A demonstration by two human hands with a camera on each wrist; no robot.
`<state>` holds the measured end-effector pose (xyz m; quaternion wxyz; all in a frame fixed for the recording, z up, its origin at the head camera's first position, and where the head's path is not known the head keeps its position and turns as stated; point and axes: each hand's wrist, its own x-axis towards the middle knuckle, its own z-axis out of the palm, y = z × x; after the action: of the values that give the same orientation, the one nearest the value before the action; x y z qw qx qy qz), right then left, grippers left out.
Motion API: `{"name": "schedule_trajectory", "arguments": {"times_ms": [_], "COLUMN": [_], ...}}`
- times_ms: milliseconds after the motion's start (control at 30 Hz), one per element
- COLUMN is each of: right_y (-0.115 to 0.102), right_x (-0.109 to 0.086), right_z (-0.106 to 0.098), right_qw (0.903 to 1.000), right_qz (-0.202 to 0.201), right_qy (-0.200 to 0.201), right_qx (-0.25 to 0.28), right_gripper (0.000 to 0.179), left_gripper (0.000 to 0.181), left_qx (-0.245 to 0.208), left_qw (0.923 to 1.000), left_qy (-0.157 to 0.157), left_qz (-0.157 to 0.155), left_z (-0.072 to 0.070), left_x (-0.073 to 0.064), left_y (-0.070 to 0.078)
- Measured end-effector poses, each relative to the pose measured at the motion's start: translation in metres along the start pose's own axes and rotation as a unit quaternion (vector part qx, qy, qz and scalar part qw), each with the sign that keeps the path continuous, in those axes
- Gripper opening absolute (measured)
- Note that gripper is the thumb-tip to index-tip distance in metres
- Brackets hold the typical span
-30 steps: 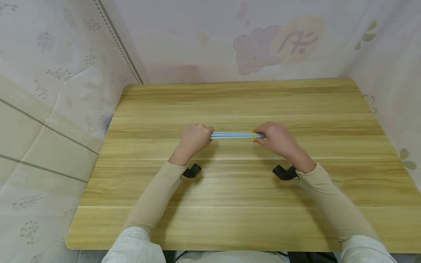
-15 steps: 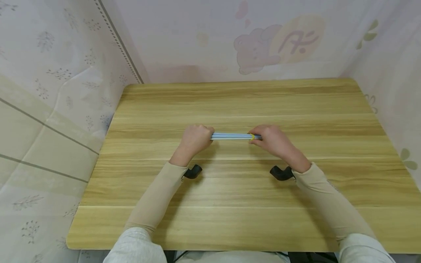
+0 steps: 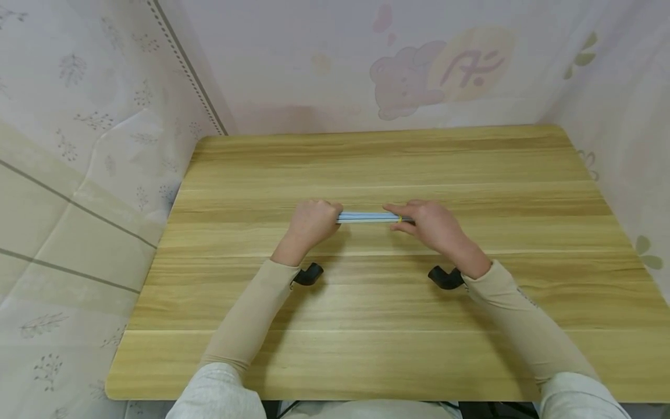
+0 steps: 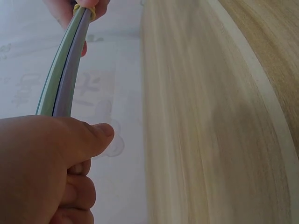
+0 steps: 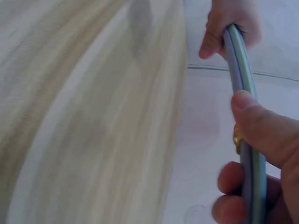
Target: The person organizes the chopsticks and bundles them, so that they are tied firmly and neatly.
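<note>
A bundle of slim sticks (image 3: 366, 217), pale blue, green and purple, is held level above the table between both hands. A yellow band (image 3: 400, 219) wraps it near its right end. My left hand (image 3: 314, 222) grips the left end; in the left wrist view its thumb (image 4: 93, 135) lies across the sticks and the fingers curl under. My right hand (image 3: 431, 227) holds the banded end. In the right wrist view the thumb (image 5: 261, 121) presses along the sticks, beside the band (image 5: 237, 138), with fingertips on the opposite side. The left end is hidden inside the left fist.
The wooden table (image 3: 366, 326) spreads under both arms. Pale printed curtains (image 3: 324, 70) hang behind it and on both sides. A black wrist mount (image 3: 309, 274) juts from the left sleeve, another black mount (image 3: 446, 277) from the right.
My right hand has slid leftward along the bundle, its fingertips now reaching past the yellow band. The band and the bundle have shifted slightly left. My left hand keeps nearly the same place.
</note>
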<state>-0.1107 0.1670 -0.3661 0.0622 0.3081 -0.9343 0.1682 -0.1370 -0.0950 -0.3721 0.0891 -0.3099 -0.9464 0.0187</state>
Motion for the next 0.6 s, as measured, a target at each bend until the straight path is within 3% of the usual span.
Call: {"name": "schedule_trajectory", "arguments": {"times_ms": [133,233,300,467,600], "right_y": [0.003,0.006,0.006,0.003,0.0], "right_x": [0.0,0.0,-0.001,0.002,0.004], "right_z": [-0.009,-0.017,-0.02,-0.016,-0.009], "right_qw": [0.9983,0.9941,0.9933,0.9967,0.9975], "right_qz": [0.035,0.073,0.076,0.016,-0.014], "right_qy": [-0.043,-0.072,-0.08,-0.079,-0.067], "right_qx": [0.015,0.035,0.034,0.009,0.018], "right_gripper": [0.048,0.036,0.028,0.024,0.025], "left_gripper": [0.02,0.021,0.022,0.024,0.025], "left_qx": [-0.005,-0.002,0.002,0.015,0.01], "left_qw": [0.9999,0.9998,0.9998,0.9995,0.9998], "left_qy": [0.009,0.015,0.017,0.023,0.016], "left_qz": [0.007,0.01,0.011,0.014,0.009], "left_z": [-0.001,-0.001,-0.001,0.0,0.002], "left_x": [0.001,0.001,0.0,-0.001,-0.002], "left_y": [-0.001,-0.002,-0.002,-0.002,-0.001]}}
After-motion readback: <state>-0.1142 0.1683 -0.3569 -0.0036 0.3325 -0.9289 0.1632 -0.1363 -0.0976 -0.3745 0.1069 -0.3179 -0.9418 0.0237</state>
